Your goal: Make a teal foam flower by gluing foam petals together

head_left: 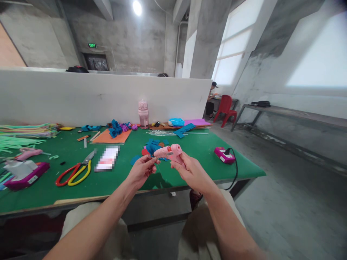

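My right hand (pixel 189 169) is wrapped round the handle of a pink hot glue gun (pixel 169 153), its nozzle pointing left. My left hand (pixel 143 168) is closed in a pinch right at the nozzle tip; what sits between its fingertips is too small to make out. Just above those fingertips is a crumpled blue flower-like piece (pixel 153 148); I cannot tell if it is held or lies behind. Around it on the green table (pixel 195 159) lie loose blue cut pieces (pixel 135 159) and a red round piece (pixel 145 152).
Scissors (pixel 78 173) with red and yellow handles lie at left, near a blurred phone-like rectangle (pixel 107 159). Another pink glue gun (pixel 28 153) is further left. Blue flowers (pixel 115 129) rest on orange sheets (pixel 108 139). A purple power strip (pixel 224 155) with a black cable sits right.
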Action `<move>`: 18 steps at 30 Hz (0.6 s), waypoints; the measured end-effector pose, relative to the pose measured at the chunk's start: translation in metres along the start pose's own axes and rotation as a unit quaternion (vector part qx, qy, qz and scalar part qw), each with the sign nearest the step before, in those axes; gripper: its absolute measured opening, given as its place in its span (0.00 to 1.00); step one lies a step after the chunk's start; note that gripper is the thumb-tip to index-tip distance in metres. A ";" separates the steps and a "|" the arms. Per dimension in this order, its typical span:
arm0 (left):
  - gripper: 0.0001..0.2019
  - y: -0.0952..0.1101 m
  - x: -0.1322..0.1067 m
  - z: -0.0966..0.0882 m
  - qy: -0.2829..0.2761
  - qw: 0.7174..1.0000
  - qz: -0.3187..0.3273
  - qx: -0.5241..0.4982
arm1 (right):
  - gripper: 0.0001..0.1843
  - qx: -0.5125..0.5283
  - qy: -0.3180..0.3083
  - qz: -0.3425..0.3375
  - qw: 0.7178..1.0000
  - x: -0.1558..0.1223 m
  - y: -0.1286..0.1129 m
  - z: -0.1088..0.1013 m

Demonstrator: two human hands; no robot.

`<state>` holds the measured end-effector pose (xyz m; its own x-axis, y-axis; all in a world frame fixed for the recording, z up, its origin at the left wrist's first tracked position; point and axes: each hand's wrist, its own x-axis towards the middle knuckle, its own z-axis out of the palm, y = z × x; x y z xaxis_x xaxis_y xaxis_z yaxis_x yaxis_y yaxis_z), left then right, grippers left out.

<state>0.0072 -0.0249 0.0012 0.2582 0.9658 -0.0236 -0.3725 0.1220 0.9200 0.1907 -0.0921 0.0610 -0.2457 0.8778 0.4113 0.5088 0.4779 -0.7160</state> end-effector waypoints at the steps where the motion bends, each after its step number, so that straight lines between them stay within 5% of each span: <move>1: 0.11 0.000 0.000 0.000 0.000 1.000 -0.001 0.000 | 0.19 0.000 0.000 -0.002 1.000 0.000 0.000 0.000; 18: 0.11 0.000 0.000 0.000 -0.004 1.000 0.002 0.001 | 0.22 0.011 0.002 -0.004 1.000 0.000 0.002 0.001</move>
<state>0.0073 -0.0249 0.0015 0.2643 0.9643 -0.0164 -0.3720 0.1176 0.9208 0.1909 -0.0913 0.0592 -0.2459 0.8740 0.4191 0.4880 0.4852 -0.7256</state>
